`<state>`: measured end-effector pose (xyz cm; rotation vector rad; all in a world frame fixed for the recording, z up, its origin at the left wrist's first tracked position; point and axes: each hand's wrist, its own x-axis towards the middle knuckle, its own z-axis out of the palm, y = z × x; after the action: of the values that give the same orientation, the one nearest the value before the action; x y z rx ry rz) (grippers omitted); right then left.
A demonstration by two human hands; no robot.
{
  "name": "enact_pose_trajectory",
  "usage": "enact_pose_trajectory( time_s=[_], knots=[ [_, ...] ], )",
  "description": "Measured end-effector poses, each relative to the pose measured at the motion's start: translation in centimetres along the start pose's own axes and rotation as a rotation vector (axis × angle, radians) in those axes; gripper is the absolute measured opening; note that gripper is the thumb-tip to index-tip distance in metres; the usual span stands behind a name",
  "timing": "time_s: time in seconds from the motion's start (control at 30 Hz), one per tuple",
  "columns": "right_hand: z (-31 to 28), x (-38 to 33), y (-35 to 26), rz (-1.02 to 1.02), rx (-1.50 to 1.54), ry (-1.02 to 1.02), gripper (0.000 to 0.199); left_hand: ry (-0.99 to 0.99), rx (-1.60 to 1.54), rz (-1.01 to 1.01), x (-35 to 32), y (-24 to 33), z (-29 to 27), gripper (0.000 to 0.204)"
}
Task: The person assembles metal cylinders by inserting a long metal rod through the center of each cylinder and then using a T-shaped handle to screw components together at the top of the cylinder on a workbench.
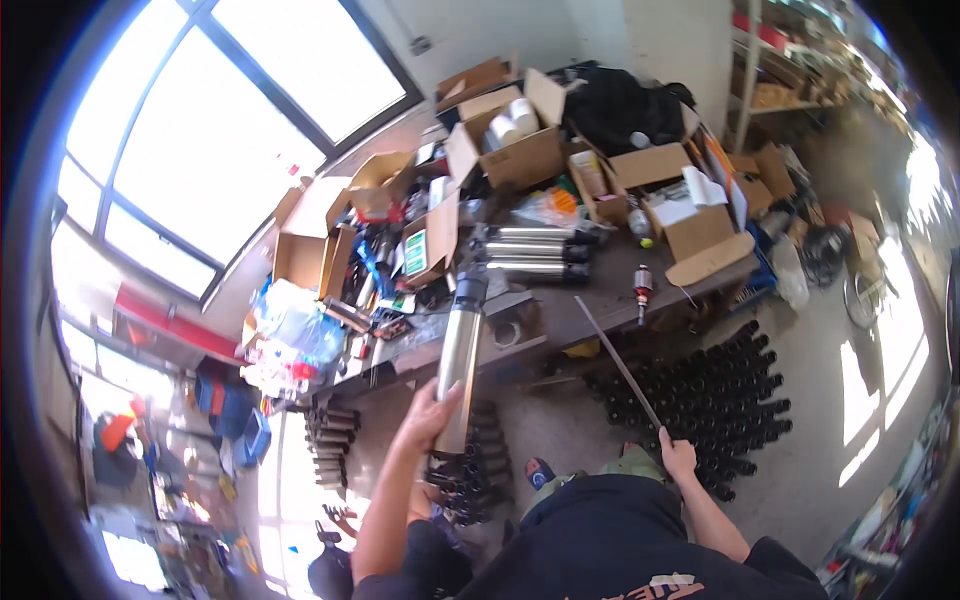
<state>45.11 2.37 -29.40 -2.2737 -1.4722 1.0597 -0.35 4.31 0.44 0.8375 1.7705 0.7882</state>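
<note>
My left hand point(430, 415) is closed round the lower part of a silver metal cylinder point(460, 350). The cylinder stands tilted near the table's front edge, its dark collar point(470, 290) at the far end. Off to the right, my right hand point(678, 455) grips the near end of a long thin metal rod point(622, 370). That rod slants up and left, its far tip near the table edge. On the table point(590, 310), several similar silver cylinders point(535, 255) with black ends lie side by side. A small red and silver part point(642, 290) stands to their right.
Rows of black cylindrical parts point(710, 400) cover the floor at right; more dark parts point(333, 440) stand at left. Cardboard boxes point(515, 150), plastic bags point(300, 325) and loose tools crowd the table's back and left. Dark clothing point(435, 560), perhaps another person's, shows below my left arm.
</note>
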Motion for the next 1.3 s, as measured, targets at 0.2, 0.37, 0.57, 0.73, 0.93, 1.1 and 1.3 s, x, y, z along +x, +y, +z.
enact_pose_trajectory(
  time_s=[0.2,0.37,0.57,0.73,0.93,1.1,1.3],
  knots=[
    [-0.3,3.7,-1.4,0.091,-0.004,-0.029,0.082,-0.445,-1.222,-0.069,-1.5,-2.4,9.2,0.077],
    [-1.2,6.9,-1.8,0.098,0.043,-0.042,0.080,-0.617,-1.437,0.037,-0.8,-1.8,11.5,0.088],
    [1.0,8.0,-1.8,0.153,0.393,-0.358,0.061,-0.385,-1.187,0.068,-1.2,1.1,9.9,0.085],
    [3.1,7.2,-2.4,0.315,0.591,-0.500,0.056,-0.294,-1.127,0.063,-0.8,2.8,8.4,0.082],
    [3.7,6.1,-3.7,0.298,0.607,-0.491,0.050,-0.357,-1.208,0.063,1.1,1.7,7.6,0.078],
    [3.7,5.1,-4.4,0.178,0.403,-0.198,0.056,-0.405,-1.296,0.085,0.4,1.7,7.4,0.074],
    [1.8,1.5,-3.9,-0.043,0.162,0.052,0.066,-0.408,-1.292,0.068,2.2,-0.5,7.4,0.073]
  ],
)
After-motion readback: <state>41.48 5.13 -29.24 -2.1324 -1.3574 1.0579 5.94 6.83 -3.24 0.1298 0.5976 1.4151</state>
